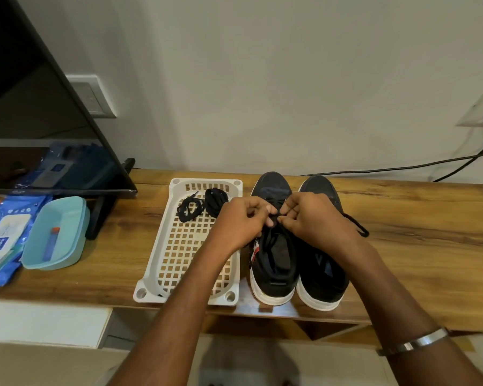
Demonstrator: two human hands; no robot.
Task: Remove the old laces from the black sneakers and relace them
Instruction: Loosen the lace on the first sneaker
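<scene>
Two black sneakers with white soles stand side by side on the wooden table, heels toward me: the left sneaker [273, 263] and the right sneaker [322, 277]. My left hand [241, 221] and my right hand [310, 218] meet over the left sneaker's tongue, each pinching its black lace near the middle eyelets. A black lace end [357, 225] trails onto the table to the right of my right hand. Two coiled black laces [204, 206] lie at the far end of the white perforated tray [179, 254], left of the sneakers.
A light blue tub [67, 218] holding a small blue tube sits left of the tray. A blue wipes pack [3, 238] lies at the far left. A dark monitor [39, 107] stands at the back left. A black cable [402, 168] runs along the back right wall.
</scene>
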